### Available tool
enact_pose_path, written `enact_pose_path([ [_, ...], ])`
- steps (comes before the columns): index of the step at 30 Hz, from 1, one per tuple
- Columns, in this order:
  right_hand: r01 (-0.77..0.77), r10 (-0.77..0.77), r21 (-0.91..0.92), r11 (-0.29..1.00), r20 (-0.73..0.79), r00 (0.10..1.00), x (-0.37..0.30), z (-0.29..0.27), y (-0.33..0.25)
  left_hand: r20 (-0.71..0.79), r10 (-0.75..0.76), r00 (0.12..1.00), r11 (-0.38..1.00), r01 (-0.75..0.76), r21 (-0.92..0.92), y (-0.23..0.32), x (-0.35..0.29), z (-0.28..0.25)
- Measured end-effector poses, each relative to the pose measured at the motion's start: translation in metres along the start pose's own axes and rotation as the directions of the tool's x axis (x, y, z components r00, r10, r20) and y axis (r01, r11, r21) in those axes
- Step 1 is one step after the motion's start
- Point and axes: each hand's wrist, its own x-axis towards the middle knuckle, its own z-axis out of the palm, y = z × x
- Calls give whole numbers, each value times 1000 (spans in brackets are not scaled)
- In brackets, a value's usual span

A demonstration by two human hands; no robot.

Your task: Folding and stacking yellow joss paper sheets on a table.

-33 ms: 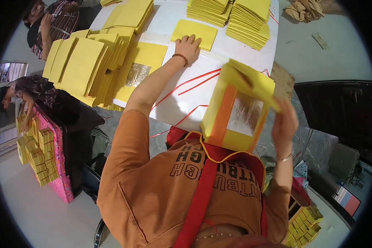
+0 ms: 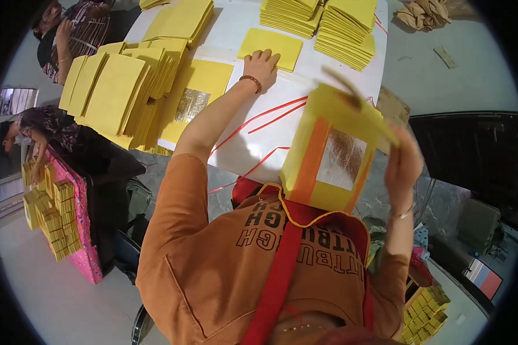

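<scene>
Presently, a yellow piece [image 2: 375, 119] is positioned in the right hand's [image 2: 403, 164] grip; a pad [image 2: 283, 43] is touched by the spread left hand [image 2: 261, 67]. Edge control is presumably required.

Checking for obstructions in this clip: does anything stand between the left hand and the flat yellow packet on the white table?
Nothing visible does: the left hand rests on the packet at its near edge, with no other object seen between them.

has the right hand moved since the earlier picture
Yes: the right hand has shifted slightly rightward and up the picture, overlapping more of the dark panel.
</scene>
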Motion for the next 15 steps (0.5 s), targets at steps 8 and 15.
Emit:
enact_pose_path([
  [8,275,-272,-73,959,48,961,149,131,61,194,-203,960,708,281,-648,-4,12,-12],
  [15,478,-386,-161,863,400,831,177,227,45,408,-437,802,-348,267,-898,-38,17,-11],
])
